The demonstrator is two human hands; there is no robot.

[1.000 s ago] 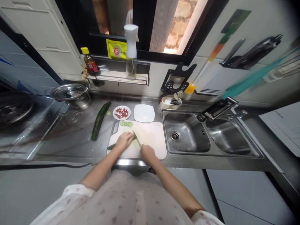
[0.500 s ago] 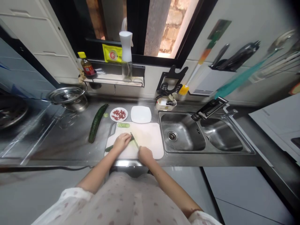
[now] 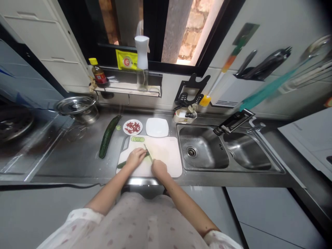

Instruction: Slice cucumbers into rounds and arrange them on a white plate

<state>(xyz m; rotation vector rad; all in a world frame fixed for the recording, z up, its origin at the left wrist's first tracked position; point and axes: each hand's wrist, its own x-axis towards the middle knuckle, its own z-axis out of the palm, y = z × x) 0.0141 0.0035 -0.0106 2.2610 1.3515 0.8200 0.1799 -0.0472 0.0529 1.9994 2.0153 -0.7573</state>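
On the white cutting board [image 3: 168, 155], my left hand [image 3: 135, 158] grips a green cucumber piece [image 3: 121, 165] that pokes out on both sides of it. My right hand [image 3: 159, 168] is closed round the handle of a knife [image 3: 148, 150], whose blade lies at the cucumber's right end. Several thin cucumber slices [image 3: 137, 139] overlap in a row at the board's upper left. A whole dark green cucumber [image 3: 109, 136] rests on the counter to the left, with a small pale end piece [image 3: 118, 127] beside it.
Behind the board stand a plate of red pieces [image 3: 132, 127] and a bare white plate [image 3: 157, 127]. A lidded steel pot [image 3: 77, 110] is at the back left. The double sink [image 3: 203, 147] lies to the right, below a black faucet [image 3: 233, 121].
The view has shifted slightly. My right hand and the knife have moved a little to the left relative to the board; my left hand still holds the cucumber.
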